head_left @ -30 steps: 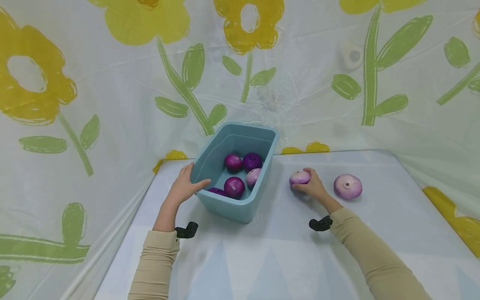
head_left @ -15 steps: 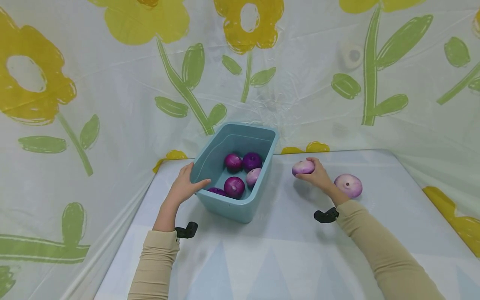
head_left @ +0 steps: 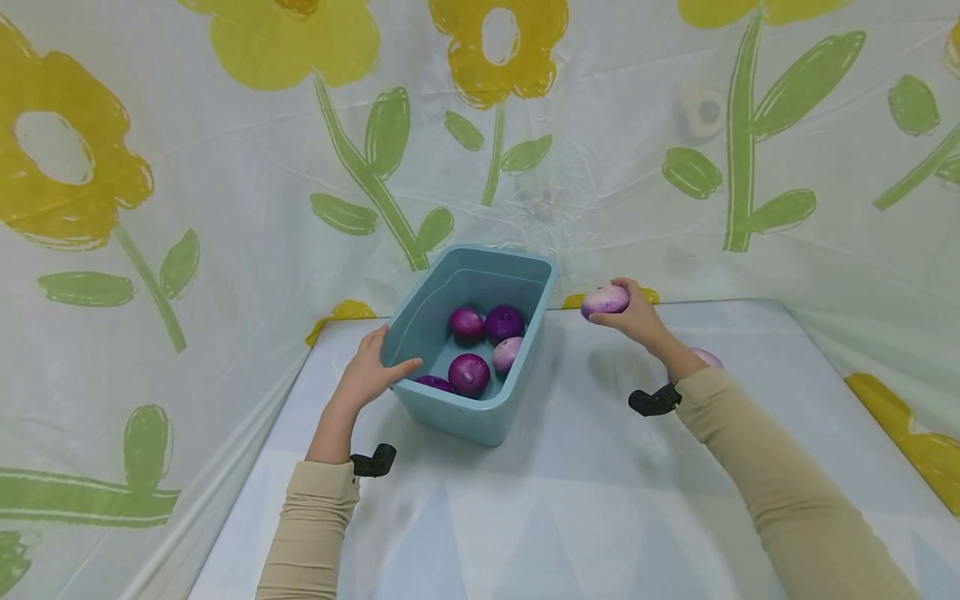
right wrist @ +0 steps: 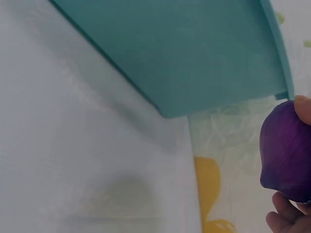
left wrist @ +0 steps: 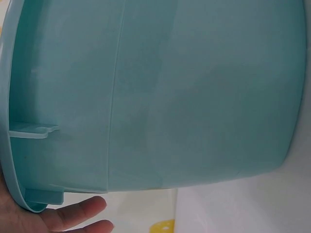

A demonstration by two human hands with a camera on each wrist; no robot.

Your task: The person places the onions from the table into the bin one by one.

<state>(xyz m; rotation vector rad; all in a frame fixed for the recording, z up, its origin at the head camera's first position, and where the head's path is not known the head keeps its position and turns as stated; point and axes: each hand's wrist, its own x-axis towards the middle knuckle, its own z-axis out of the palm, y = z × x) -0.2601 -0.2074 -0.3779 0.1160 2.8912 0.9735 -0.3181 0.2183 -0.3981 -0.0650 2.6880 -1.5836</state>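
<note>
A white curtain (head_left: pixel 600 167) with yellow flowers and green leaves hangs at 12 o'clock behind the pale desk (head_left: pixel 540 533). The blue-green bin (head_left: pixel 450 414) stands towards the desk's 11 o'clock side. Around its centre, the left hand (head_left: pixel 367 372) grips its rim near 8 o'clock, thumb inside and fingers outside; the right hand (head_left: pixel 641 320), towards 2 o'clock, grips a pale purple onion (head_left: pixel 603 302) off the desk, clear of the bin. Another pale onion (head_left: pixel 707 358), at 3 o'clock, is mostly hidden by that wrist. Five onions (head_left: pixel 468 375) lie inside the bin, the pale one (head_left: pixel 506 356) against its 3 o'clock wall. Smallest are the black wrist devices (head_left: pixel 655 402).
</note>
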